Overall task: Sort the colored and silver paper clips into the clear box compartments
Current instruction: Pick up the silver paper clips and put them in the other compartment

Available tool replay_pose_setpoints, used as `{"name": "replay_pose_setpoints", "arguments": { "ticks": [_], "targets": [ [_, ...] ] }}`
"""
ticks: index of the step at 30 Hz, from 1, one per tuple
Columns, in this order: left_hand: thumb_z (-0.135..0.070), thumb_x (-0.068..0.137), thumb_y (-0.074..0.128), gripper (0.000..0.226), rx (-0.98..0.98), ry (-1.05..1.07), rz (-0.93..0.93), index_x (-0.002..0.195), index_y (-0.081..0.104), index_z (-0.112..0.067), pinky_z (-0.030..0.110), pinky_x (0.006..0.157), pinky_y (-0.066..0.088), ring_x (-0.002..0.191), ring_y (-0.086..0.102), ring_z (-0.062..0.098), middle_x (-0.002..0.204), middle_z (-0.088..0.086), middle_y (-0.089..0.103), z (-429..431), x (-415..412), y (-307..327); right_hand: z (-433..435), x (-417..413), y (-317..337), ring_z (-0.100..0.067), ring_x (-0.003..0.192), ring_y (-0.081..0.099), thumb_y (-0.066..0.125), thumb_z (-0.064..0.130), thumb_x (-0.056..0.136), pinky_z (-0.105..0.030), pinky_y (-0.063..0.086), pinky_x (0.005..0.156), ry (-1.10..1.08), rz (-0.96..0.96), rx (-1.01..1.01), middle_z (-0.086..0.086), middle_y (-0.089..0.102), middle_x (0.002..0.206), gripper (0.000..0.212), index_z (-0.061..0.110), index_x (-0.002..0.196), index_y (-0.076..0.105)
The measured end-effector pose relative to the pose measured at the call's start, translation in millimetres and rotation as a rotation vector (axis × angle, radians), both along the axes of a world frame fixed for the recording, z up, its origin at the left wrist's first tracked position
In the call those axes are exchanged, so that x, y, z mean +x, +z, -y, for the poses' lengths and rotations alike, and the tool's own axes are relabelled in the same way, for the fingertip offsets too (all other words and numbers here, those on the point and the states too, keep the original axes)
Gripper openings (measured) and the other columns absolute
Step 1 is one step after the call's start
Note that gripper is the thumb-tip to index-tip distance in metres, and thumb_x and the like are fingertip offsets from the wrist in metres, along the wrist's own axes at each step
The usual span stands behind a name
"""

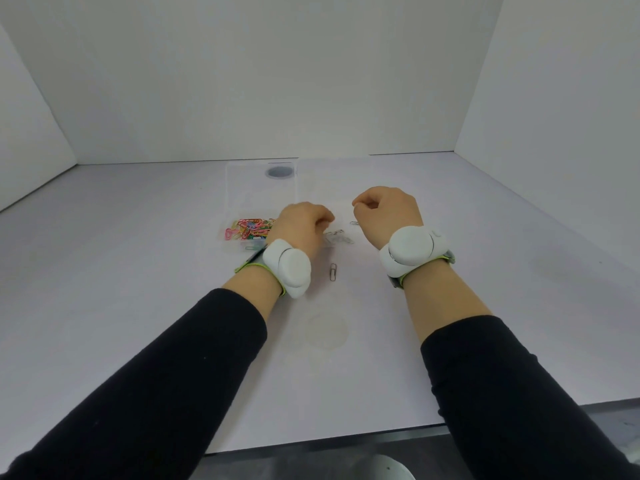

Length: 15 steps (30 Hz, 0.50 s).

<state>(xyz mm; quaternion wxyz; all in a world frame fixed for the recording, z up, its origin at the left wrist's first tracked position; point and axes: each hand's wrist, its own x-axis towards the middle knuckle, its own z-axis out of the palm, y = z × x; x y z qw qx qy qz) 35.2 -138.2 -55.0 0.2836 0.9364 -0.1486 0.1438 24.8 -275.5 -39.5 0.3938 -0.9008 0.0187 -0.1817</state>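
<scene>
A clear box [231, 188] lies at mid-table, and its near compartment holds a heap of colored paper clips [250, 229]. Right of it is a small cluster of silver paper clips [337, 236]. One silver clip [333, 271] lies alone nearer to me, and another [354, 223] sits by my right hand. My left hand [300, 227] is curled knuckles-up between the colored heap and the silver cluster, with its fingertips hidden. My right hand [385, 213] hovers just right of the cluster with thumb and forefinger pinched together. I cannot see whether either hand holds a clip.
A round grey hole [279, 171] shows through the box's far end. White walls close in the back and both sides. A faint ring stain [326, 331] marks the tabletop near me. The table's front edge [322, 441] runs below my forearms.
</scene>
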Motion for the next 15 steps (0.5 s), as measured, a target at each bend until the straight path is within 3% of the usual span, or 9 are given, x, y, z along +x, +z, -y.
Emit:
{"name": "replay_pose_setpoints", "arguments": {
  "ticks": [2, 4, 6, 8, 11, 15],
  "targets": [
    [-0.011, 0.09, 0.047, 0.027, 0.057, -0.02, 0.052, 0.108, 0.067, -0.013, 0.035, 0.095, 0.042, 0.11, 0.053, 0.031, 0.112, 0.012, 0.067, -1.5, -1.4, 0.5, 0.0, 0.0, 0.3, -0.023, 0.086, 0.062, 0.047, 0.015, 0.083, -0.031, 0.051, 0.074, -0.001, -0.004, -0.003, -0.004, 0.07, 0.098, 0.024, 0.016, 0.092, 0.069],
    [-0.01, 0.087, 0.051, 0.025, -0.01, -0.044, 0.11, 0.101, 0.07, -0.016, 0.031, 0.091, 0.042, 0.104, 0.055, 0.026, 0.107, 0.008, 0.07, -4.3, -6.5, 6.7, 0.0, 0.7, 0.7, -0.022, 0.085, 0.061, 0.047, 0.015, 0.083, -0.029, 0.049, 0.072, -0.003, -0.008, -0.004, -0.004, 0.07, 0.097, 0.024, 0.016, 0.091, 0.069],
    [-0.01, 0.081, 0.057, 0.021, -0.067, -0.142, 0.028, 0.092, 0.073, -0.018, 0.019, 0.079, 0.044, 0.085, 0.058, 0.016, 0.095, 0.002, 0.071, -9.2, -12.4, 13.1, -0.5, 1.3, 0.6, -0.021, 0.083, 0.06, 0.047, 0.015, 0.082, -0.027, 0.047, 0.07, -0.006, -0.008, -0.009, -0.003, 0.07, 0.096, 0.023, 0.017, 0.09, 0.07],
    [-0.019, 0.076, 0.065, 0.012, 0.004, -0.21, -0.11, 0.085, 0.072, -0.021, 0.009, 0.06, 0.041, 0.066, 0.054, 0.008, 0.077, -0.008, 0.066, -12.3, -19.4, 18.3, -0.6, 1.3, 0.4, -0.02, 0.082, 0.059, 0.047, 0.015, 0.082, -0.027, 0.046, 0.07, -0.004, -0.011, -0.008, -0.003, 0.07, 0.096, 0.023, 0.016, 0.09, 0.07],
    [-0.035, 0.071, 0.071, 0.016, 0.192, -0.209, -0.247, 0.082, 0.07, -0.023, 0.014, 0.056, 0.039, 0.062, 0.052, 0.006, 0.065, -0.016, 0.056, -12.3, -24.6, 20.3, -0.5, 0.7, 0.2, -0.019, 0.08, 0.058, 0.047, 0.016, 0.082, -0.026, 0.045, 0.069, 0.0, -0.019, -0.013, -0.003, 0.07, 0.097, 0.024, 0.016, 0.091, 0.069],
    [-0.032, 0.076, 0.07, 0.019, 0.283, -0.239, -0.306, 0.091, 0.068, -0.021, 0.016, 0.059, 0.038, 0.068, 0.052, 0.009, 0.075, -0.008, 0.057, -12.0, -23.2, 20.9, 0.8, 0.5, 0.3, -0.019, 0.08, 0.059, 0.047, 0.017, 0.083, -0.025, 0.045, 0.069, -0.003, -0.035, -0.006, -0.002, 0.07, 0.096, 0.024, 0.017, 0.092, 0.069]
  ]
}}
